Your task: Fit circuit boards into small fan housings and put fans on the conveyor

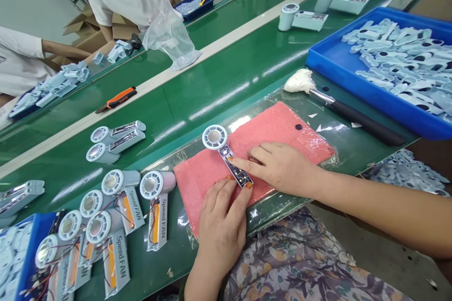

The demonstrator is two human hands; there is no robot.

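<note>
A circuit board [240, 176] lies on a pink foam pad [282, 134], its long axis running far-left to near-right (white fan ring [214, 137] at the far end). The left hand [221, 230] pinches its near end; the right hand [278, 167], fingers spread, touches its side.

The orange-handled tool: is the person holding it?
No, the orange-handled tool lies on the green belt, apart from the left hand and right hand.

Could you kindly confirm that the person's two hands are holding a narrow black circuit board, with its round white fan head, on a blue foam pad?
Not quite: the foam pad is pink, not blue, as the head view shows. The rest stands: the left hand and right hand hold the narrow black circuit board, with its round white fan head, on that pad.
</note>
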